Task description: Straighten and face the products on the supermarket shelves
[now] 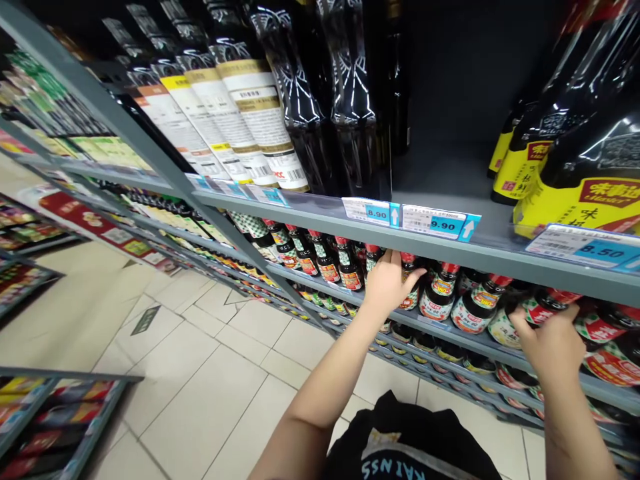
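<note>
Dark sauce bottles with red caps stand in a row on the shelf below the price tags. My left hand (387, 285) reaches in among them, fingers stretched forward and thumb spread apart, touching a bottle (410, 287) beside the thumb. Further right, my right hand (556, 340) has its thumb and fingers around the sides of a sauce bottle (543, 310) with a red and green checked neck label. The hand covers that bottle's lower part. Between my hands stand more sauce bottles, among them one with a white label (437, 300) and a wider one (473, 308).
Above runs a grey shelf edge (320, 217) with price tags (440, 223). It bears tall dark bottles (265, 120) and large yellow-labelled bottles (590, 193). Lower shelves hold jars (425, 341). Tiled floor (210, 380) lies below, with another display rack (65, 413) at left.
</note>
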The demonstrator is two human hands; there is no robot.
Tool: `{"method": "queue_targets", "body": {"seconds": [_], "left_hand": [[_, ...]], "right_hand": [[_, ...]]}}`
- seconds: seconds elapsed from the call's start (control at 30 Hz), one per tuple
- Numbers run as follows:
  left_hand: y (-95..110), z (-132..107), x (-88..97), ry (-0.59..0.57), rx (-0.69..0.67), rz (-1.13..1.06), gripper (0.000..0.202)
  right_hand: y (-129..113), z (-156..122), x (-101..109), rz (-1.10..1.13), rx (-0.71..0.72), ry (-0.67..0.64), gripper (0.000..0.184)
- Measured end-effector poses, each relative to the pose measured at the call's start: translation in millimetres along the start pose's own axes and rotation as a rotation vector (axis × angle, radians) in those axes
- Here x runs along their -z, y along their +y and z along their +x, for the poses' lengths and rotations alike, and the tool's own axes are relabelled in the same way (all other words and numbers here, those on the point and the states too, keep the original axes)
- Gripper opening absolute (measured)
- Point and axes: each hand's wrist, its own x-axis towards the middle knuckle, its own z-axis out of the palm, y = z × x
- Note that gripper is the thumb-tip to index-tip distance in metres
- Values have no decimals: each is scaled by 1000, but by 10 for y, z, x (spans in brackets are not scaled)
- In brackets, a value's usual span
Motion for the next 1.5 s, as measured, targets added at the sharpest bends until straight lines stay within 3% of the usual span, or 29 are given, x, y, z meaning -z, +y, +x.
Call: {"method": "queue_targets", "body": {"seconds": [0.13,0.23,0.37,0.43,0.57,0.63,0.67,0.8,0.87,1.03,1.17,1.27,1.33,1.4,1.5], "left_hand": [[-86,-26,33,-153,-59,-107,49],[-75,-33,14,-139,-28,-70,51],[-93,-107,11,-128,-52,-103,55],[-182,-185,33,-46,-119,-202,49],[-498,-275,77,411,-190,-401,24],[-663,-225,81,528,-145,-429,23],[-731,-180,79,485,-132,-441,29],[-849,9,61,69,-142,-478,43],[-811,52,58,-8,-79,-430,41],[-633,32,86,95,203,-96,58],[-691,-8,142,-4,41,-248,54],[-763,-40,132,-71,21,-308,56],[-746,-66,85,-20,120,-213,58],[-678,-95,22,75,219,-118,61],[-554,-130,-51,162,299,-64,60]], "right_hand": [[-43,-26,29,35,-33,-13,72],[-71,-44,38,67,-47,2,71],[-115,-60,8,102,-102,65,94],[-134,-62,-33,109,-137,92,93],[-153,-59,-150,132,-168,185,82],[-150,-55,-207,162,-158,251,81],[-146,-52,-230,177,-147,276,80],[-132,-40,-278,206,-129,301,81],[-129,-37,-282,216,-138,302,82],[-99,-10,-291,242,-169,275,89],[-70,3,-271,329,-131,225,99],[-58,-87,-212,416,16,261,99],[-11,-197,-151,528,149,378,93],[98,-298,-74,659,226,575,75],[358,-320,64,784,157,856,49]]}}
